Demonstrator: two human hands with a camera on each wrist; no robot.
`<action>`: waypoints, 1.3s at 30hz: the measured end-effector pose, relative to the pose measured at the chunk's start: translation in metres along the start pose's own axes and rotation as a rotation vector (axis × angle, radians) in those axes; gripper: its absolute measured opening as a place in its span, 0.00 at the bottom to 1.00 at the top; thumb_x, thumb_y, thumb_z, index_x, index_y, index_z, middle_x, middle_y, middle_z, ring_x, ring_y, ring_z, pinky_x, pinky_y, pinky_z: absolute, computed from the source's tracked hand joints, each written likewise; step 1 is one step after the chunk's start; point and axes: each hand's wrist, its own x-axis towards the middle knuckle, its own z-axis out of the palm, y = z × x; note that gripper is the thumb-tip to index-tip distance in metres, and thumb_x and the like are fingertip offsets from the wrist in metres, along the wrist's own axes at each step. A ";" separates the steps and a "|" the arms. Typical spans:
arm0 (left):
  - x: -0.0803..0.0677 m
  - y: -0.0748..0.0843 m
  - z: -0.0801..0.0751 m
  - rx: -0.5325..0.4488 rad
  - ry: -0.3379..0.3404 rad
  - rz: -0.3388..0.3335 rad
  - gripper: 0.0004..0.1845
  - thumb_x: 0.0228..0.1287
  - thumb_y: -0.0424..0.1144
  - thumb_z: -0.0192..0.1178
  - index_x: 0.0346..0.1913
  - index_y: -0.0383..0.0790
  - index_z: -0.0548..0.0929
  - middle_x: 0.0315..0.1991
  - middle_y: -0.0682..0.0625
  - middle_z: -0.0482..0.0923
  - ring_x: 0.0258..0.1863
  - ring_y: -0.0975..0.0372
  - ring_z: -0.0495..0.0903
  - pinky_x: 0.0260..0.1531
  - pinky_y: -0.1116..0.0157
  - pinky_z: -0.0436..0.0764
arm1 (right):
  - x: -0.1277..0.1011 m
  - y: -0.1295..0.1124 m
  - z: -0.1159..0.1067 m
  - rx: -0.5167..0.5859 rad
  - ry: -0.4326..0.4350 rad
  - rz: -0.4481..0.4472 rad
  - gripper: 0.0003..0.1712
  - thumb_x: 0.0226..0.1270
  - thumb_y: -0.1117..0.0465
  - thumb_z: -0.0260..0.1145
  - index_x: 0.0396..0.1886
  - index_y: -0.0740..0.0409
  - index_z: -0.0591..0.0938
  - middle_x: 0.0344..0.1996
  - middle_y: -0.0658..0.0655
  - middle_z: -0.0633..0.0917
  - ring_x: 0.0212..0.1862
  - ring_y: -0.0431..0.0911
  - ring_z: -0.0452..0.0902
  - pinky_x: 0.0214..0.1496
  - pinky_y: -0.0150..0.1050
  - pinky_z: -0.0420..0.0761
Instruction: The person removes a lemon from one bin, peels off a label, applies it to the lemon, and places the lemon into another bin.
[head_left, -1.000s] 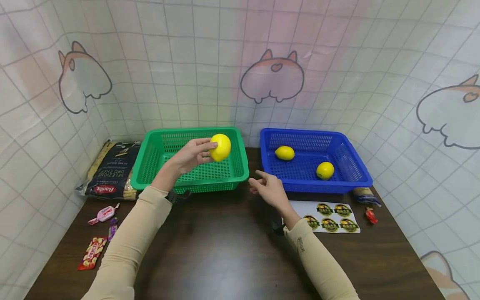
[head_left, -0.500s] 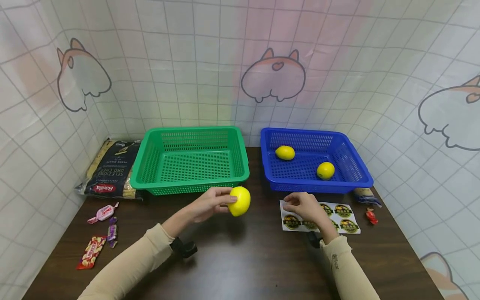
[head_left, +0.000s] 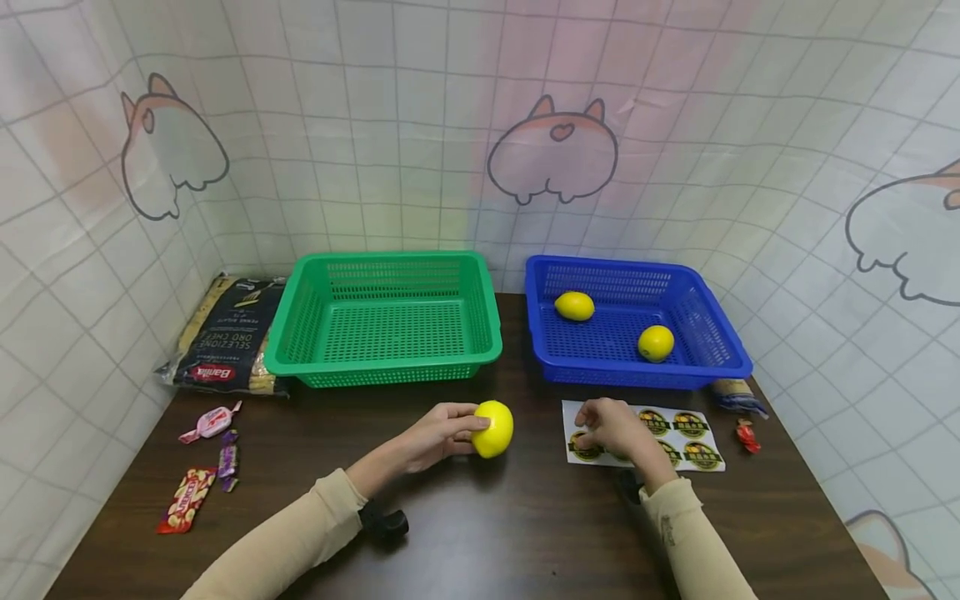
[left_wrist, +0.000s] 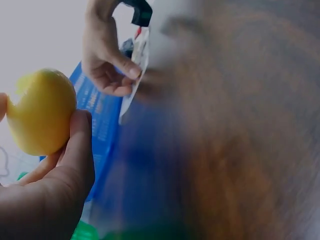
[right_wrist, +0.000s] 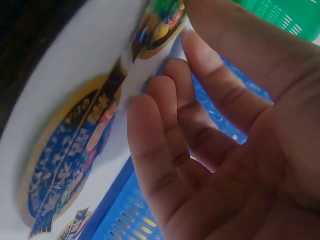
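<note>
My left hand [head_left: 435,440] holds a yellow lemon [head_left: 492,430] between thumb and fingers, raised over the table in front of the gap between the baskets. The left wrist view shows the lemon [left_wrist: 42,115] large, with the thumb along its near side. My right hand [head_left: 619,430] is at the left part of a white sheet of round fruit-logo stickers [head_left: 686,425]. In the right wrist view its fingers [right_wrist: 146,130] curve loosely, apart from one another, with the thumb at the edge of one sticker. Part of the sheet is hidden under this hand.
A green basket [head_left: 386,368] stands at the back left, a blue basket [head_left: 645,372] with two lemons [head_left: 574,306] at the back right. A pasta bag [head_left: 232,333] lies far left, wrapped sweets [head_left: 212,423] before it. A red sweet [head_left: 747,436] lies right of the stickers.
My left hand has brought the lemon from above the green basket toward me and to the right. My right hand has moved from between the baskets right and down to the sticker sheet.
</note>
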 end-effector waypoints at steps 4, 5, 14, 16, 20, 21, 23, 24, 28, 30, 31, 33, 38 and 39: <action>0.001 -0.008 0.004 -0.006 0.004 -0.017 0.29 0.71 0.40 0.57 0.69 0.28 0.68 0.48 0.53 0.83 0.45 0.65 0.85 0.49 0.67 0.86 | 0.001 -0.002 0.002 -0.024 0.010 -0.011 0.11 0.50 0.60 0.80 0.28 0.55 0.83 0.27 0.50 0.85 0.32 0.42 0.76 0.37 0.36 0.76; 0.001 -0.010 0.005 -0.009 0.009 -0.019 0.29 0.71 0.41 0.58 0.69 0.29 0.68 0.48 0.53 0.83 0.45 0.65 0.85 0.49 0.67 0.86 | 0.001 -0.002 0.002 -0.025 0.012 -0.015 0.12 0.50 0.61 0.80 0.28 0.55 0.83 0.26 0.50 0.85 0.31 0.42 0.75 0.36 0.36 0.75; 0.005 -0.022 0.006 -0.040 0.020 -0.041 0.29 0.71 0.41 0.58 0.69 0.30 0.68 0.53 0.49 0.81 0.47 0.63 0.84 0.53 0.64 0.86 | -0.002 -0.003 0.005 -0.029 0.043 -0.050 0.13 0.51 0.62 0.79 0.25 0.55 0.79 0.22 0.49 0.81 0.29 0.43 0.71 0.34 0.36 0.70; 0.006 -0.025 0.007 -0.030 0.019 -0.047 0.29 0.71 0.42 0.58 0.70 0.30 0.68 0.54 0.48 0.80 0.47 0.63 0.84 0.53 0.64 0.85 | -0.003 -0.002 0.005 -0.036 0.049 -0.068 0.13 0.52 0.63 0.78 0.26 0.55 0.79 0.23 0.49 0.81 0.29 0.43 0.71 0.35 0.36 0.70; 0.005 -0.029 0.009 -0.010 0.032 -0.065 0.30 0.70 0.43 0.59 0.69 0.30 0.69 0.57 0.45 0.79 0.48 0.62 0.84 0.55 0.62 0.85 | -0.004 -0.001 0.007 -0.039 0.048 -0.093 0.13 0.53 0.63 0.77 0.27 0.55 0.78 0.24 0.49 0.81 0.30 0.42 0.72 0.35 0.36 0.71; 0.005 -0.030 0.009 -0.006 0.038 -0.071 0.29 0.70 0.43 0.59 0.69 0.30 0.69 0.57 0.44 0.79 0.49 0.62 0.83 0.55 0.62 0.85 | -0.004 -0.001 0.007 -0.036 0.045 -0.098 0.13 0.53 0.63 0.77 0.27 0.55 0.78 0.24 0.49 0.81 0.30 0.42 0.72 0.35 0.37 0.71; 0.004 -0.031 0.010 -0.003 0.047 -0.080 0.29 0.70 0.43 0.60 0.68 0.30 0.70 0.58 0.43 0.79 0.49 0.62 0.83 0.56 0.61 0.85 | -0.006 -0.001 0.006 -0.025 0.030 -0.110 0.12 0.55 0.63 0.76 0.28 0.55 0.78 0.24 0.49 0.81 0.30 0.42 0.71 0.35 0.36 0.70; 0.004 -0.032 0.010 -0.002 0.050 -0.084 0.30 0.69 0.43 0.60 0.68 0.30 0.70 0.58 0.43 0.79 0.49 0.61 0.83 0.57 0.60 0.84 | -0.007 -0.002 0.004 -0.017 0.020 -0.121 0.12 0.55 0.63 0.76 0.28 0.55 0.78 0.25 0.49 0.81 0.30 0.42 0.71 0.35 0.36 0.71; 0.002 -0.032 0.011 -0.006 0.049 -0.087 0.31 0.69 0.44 0.60 0.69 0.31 0.69 0.59 0.42 0.78 0.50 0.62 0.83 0.57 0.60 0.84 | -0.016 -0.005 -0.010 0.052 -0.010 -0.158 0.10 0.59 0.63 0.74 0.30 0.55 0.78 0.27 0.50 0.82 0.31 0.40 0.74 0.35 0.33 0.72; 0.000 -0.031 0.011 -0.008 0.042 -0.082 0.31 0.69 0.43 0.60 0.69 0.31 0.69 0.59 0.43 0.79 0.50 0.62 0.83 0.57 0.60 0.84 | -0.021 -0.010 -0.021 0.105 -0.016 -0.190 0.09 0.61 0.62 0.73 0.32 0.55 0.78 0.29 0.50 0.83 0.32 0.40 0.76 0.35 0.33 0.74; 0.000 -0.029 0.011 -0.007 0.039 -0.076 0.30 0.70 0.43 0.59 0.69 0.31 0.68 0.58 0.44 0.79 0.49 0.62 0.83 0.57 0.60 0.84 | -0.023 -0.014 -0.026 0.136 -0.016 -0.206 0.09 0.62 0.62 0.72 0.33 0.54 0.78 0.29 0.51 0.83 0.32 0.40 0.77 0.34 0.32 0.75; -0.001 -0.026 0.012 -0.002 0.027 -0.063 0.30 0.70 0.42 0.59 0.70 0.32 0.68 0.57 0.45 0.79 0.49 0.63 0.83 0.58 0.59 0.84 | -0.027 -0.023 -0.034 0.192 -0.016 -0.248 0.07 0.64 0.60 0.71 0.35 0.53 0.79 0.31 0.51 0.83 0.32 0.40 0.77 0.34 0.32 0.77; 0.001 -0.018 0.013 0.000 -0.011 -0.027 0.29 0.72 0.41 0.58 0.71 0.34 0.67 0.57 0.47 0.79 0.50 0.62 0.83 0.60 0.54 0.82 | -0.028 -0.051 -0.038 0.361 -0.017 -0.312 0.08 0.65 0.57 0.71 0.38 0.54 0.81 0.32 0.54 0.84 0.33 0.41 0.79 0.36 0.33 0.81; 0.002 -0.016 0.014 -0.004 -0.017 -0.022 0.29 0.72 0.41 0.58 0.72 0.35 0.66 0.58 0.46 0.79 0.51 0.62 0.82 0.60 0.53 0.82 | -0.026 -0.057 -0.035 0.393 -0.016 -0.319 0.09 0.65 0.57 0.71 0.38 0.55 0.81 0.33 0.55 0.85 0.33 0.40 0.80 0.36 0.33 0.82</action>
